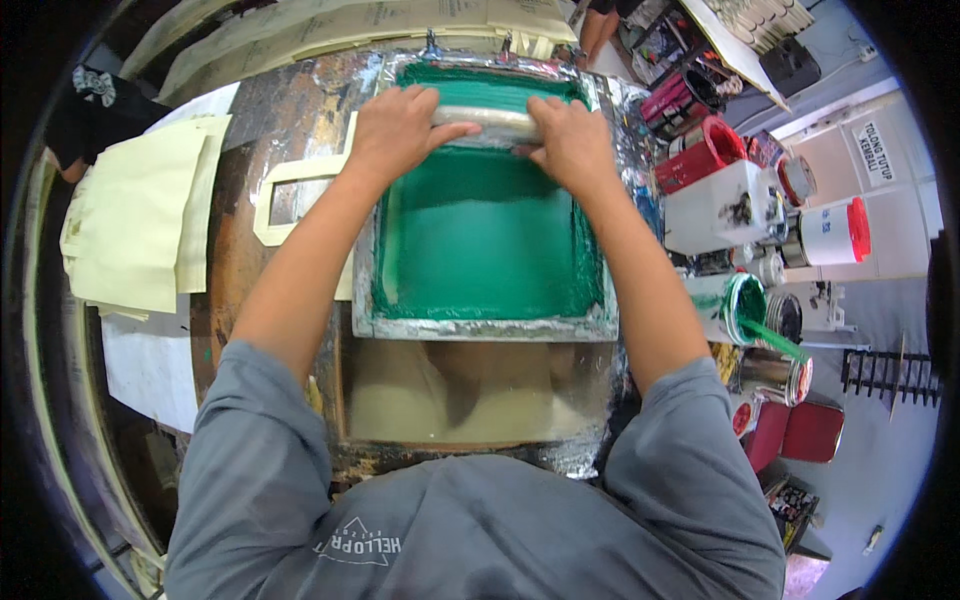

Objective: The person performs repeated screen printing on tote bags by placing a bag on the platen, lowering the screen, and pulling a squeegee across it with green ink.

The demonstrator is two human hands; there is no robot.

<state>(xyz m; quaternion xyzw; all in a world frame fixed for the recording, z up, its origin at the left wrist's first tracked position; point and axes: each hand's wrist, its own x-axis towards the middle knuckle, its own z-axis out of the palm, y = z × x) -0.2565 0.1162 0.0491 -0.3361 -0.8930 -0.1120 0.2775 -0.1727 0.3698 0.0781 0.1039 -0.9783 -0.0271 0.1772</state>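
Both hands grip a squeegee (487,122) with a pale handle, laid crosswise near the far end of a screen printing frame (480,328). My left hand (400,125) is closed on its left end, thumb stretched along the handle. At the other end my right hand (572,143) is closed round it, fingers over the top. Green ink (490,250) covers the mesh, with a thicker band beyond the squeegee. The blade's lower edge is hidden from me. A cream bag with a cut-out handle (270,205) sticks out from under the frame's left side.
Cream bags (135,215) lie stacked on the left. Along the right stand ink cans, a white jerrycan (710,208) and an open tub of green ink (745,303) with a green stick. Hinge clamps (430,42) hold the frame's far edge. Another person (100,115) is at far left.
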